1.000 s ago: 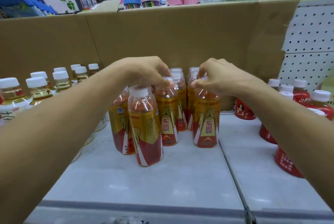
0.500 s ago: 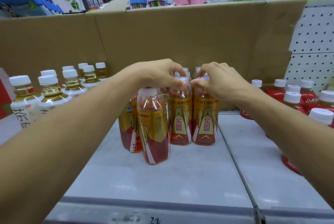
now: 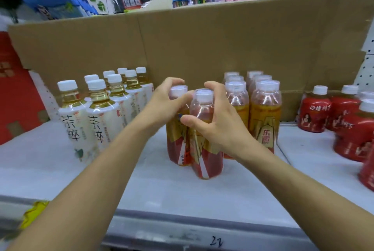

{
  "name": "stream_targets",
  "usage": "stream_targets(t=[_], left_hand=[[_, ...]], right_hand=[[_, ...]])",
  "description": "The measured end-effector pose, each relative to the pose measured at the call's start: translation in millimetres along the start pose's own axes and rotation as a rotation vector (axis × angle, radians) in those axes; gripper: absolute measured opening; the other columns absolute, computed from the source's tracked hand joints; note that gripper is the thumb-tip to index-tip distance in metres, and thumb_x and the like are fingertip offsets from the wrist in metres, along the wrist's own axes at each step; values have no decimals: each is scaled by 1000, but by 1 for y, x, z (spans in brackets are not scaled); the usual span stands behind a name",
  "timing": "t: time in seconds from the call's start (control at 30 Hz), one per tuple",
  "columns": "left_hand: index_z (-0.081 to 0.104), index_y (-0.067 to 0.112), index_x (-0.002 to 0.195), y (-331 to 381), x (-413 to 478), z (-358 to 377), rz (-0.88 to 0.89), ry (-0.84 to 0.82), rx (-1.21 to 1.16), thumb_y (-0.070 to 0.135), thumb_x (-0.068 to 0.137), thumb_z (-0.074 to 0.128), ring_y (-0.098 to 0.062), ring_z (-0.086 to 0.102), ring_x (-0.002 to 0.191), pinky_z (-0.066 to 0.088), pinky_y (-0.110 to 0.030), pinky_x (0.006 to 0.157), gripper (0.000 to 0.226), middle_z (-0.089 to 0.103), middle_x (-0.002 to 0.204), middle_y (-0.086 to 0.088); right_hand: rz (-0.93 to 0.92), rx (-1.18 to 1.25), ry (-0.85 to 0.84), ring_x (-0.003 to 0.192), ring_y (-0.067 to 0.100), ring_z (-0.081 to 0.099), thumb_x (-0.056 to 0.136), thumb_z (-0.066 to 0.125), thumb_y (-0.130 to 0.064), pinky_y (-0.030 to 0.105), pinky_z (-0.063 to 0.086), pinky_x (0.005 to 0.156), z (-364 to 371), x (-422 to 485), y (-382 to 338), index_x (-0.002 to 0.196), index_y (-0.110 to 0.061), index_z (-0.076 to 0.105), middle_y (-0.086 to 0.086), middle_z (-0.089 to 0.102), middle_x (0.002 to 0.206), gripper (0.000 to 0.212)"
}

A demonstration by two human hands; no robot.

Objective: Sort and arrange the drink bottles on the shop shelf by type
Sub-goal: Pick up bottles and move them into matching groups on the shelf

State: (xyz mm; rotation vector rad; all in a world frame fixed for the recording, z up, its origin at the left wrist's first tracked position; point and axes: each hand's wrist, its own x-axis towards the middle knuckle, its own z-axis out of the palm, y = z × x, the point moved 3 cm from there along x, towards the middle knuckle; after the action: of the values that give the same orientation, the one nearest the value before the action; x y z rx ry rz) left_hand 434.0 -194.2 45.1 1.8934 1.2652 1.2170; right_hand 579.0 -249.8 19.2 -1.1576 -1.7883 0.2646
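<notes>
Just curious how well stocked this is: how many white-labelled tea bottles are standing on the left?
8. The white-labelled tea bottles stand at the left of the shelf in two files of four, running from near the front back to the cardboard wall. More may be hidden behind them.

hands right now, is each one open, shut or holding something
Left hand: grips the neck of the rear orange-label bottle.
Right hand: grips the front orange-label bottle.

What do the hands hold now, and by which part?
The left hand grips the rear orange-red bottle at its cap and neck; the right hand grips the front orange-red bottle round its neck and shoulder.
</notes>
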Motion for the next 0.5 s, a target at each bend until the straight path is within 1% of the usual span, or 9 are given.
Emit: stream_targets(t=[0.1, 0.17, 0.23, 0.27, 0.33, 0.37, 0.43, 0.5], left_hand=[[51, 25, 125, -7, 0, 1, 33, 44, -67, 30, 93, 64, -15, 68, 86, 55, -26, 68, 35, 66, 98, -4], [55, 23, 115, -10, -2, 3, 53, 48, -163, 22, 92, 66, -16, 69, 80, 57, -30, 67, 25, 71, 90, -4], [58, 21, 103, -10, -6, 9, 93, 36, -272, 16, 89, 68, -19, 68, 73, 57, -33, 64, 19, 72, 83, -8], [59, 21, 99, -8, -8, 13, 110, 32, -313, 19, 85, 69, -23, 69, 74, 57, -35, 65, 18, 72, 85, -12], [63, 20, 94, -4, -13, 21, 134, 26, -384, 28, 75, 70, -31, 70, 78, 58, -41, 69, 22, 71, 92, -20], [64, 18, 92, -1, -15, 26, 146, 20, -423, 29, 74, 70, -31, 70, 77, 58, -42, 70, 23, 71, 91, -21], [64, 13, 92, 8, -21, 38, 166, -4, -482, 24, 75, 69, -27, 68, 71, 58, -39, 66, 21, 71, 83, -18], [64, 11, 92, 19, -26, 52, 189, -20, -510, 20, 77, 68, -26, 67, 68, 58, -37, 64, 18, 70, 76, -12]], right_hand=[[47, 184, 16, 95, 7, 65, 84, 75, -30, 29, 57, 87, -1, -2, 1, 133, -27, 29, -5, 61, 110, 67], [61, 226, 17, 88, 6, 65, 82, 74, -18, 25, 57, 81, -10, -7, 0, 126, -24, 34, -4, 63, 99, 60], [58, 246, 33, 84, 14, 66, 79, 74, -8, 29, 59, 75, -24, -14, 1, 117, -21, 40, 1, 63, 92, 53], [55, 261, 37, 82, 18, 67, 77, 75, -5, 32, 59, 72, -32, -17, 3, 113, -19, 42, 5, 64, 91, 51], [49, 288, 39, 78, 23, 69, 70, 75, -8, 35, 58, 70, -50, -24, 10, 109, -16, 46, 11, 66, 90, 49], [43, 297, 38, 76, 22, 69, 66, 74, -11, 35, 58, 69, -59, -27, 13, 107, -15, 48, 12, 67, 89, 48], [25, 304, 35, 76, 24, 68, 64, 74, -21, 35, 58, 71, -77, -31, 20, 102, -16, 52, 15, 67, 88, 43], [20, 324, 60, 75, 25, 66, 69, 71, -31, 34, 57, 71, -90, -34, 27, 98, -17, 56, 19, 67, 88, 35]])
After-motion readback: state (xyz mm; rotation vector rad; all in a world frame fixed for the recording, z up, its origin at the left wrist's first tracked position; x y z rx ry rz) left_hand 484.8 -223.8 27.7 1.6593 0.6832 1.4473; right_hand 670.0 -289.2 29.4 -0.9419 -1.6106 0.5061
